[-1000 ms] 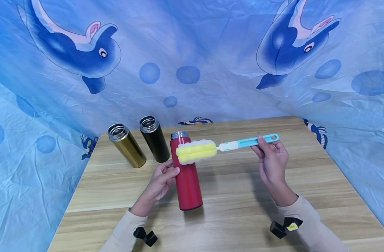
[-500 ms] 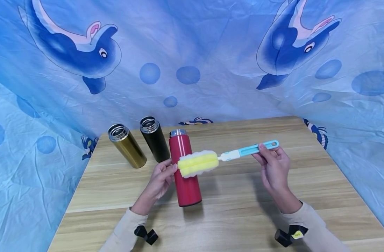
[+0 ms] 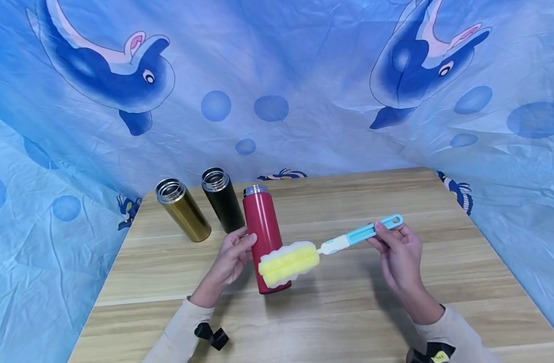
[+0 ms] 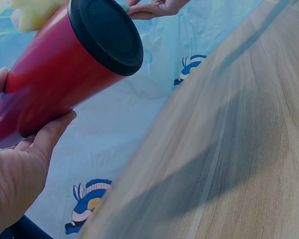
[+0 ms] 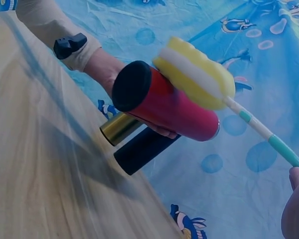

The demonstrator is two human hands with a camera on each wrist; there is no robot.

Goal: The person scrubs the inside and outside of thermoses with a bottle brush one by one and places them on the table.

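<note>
My left hand [image 3: 231, 257] grips a red thermos flask [image 3: 263, 222] by its side, tilted and held above the table. Its metal mouth is uncapped and its black base [image 4: 109, 37] faces the left wrist camera. My right hand [image 3: 401, 257] pinches the turquoise and white handle of a sponge bottle brush [image 3: 288, 263]. The yellow and white sponge head lies across the lower part of the flask in the head view. The right wrist view shows the sponge along the flask's side; whether they touch, I cannot tell.
A gold flask [image 3: 186, 212] and a black flask [image 3: 223, 201] stand uncapped at the back left of the wooden table [image 3: 349, 322]. Behind and beside the table hangs a blue cloth [image 3: 322, 131] printed with dolphins.
My right hand has moved the brush down along the red flask, from near its top to near its base. The left hand has raised the flask slightly.
</note>
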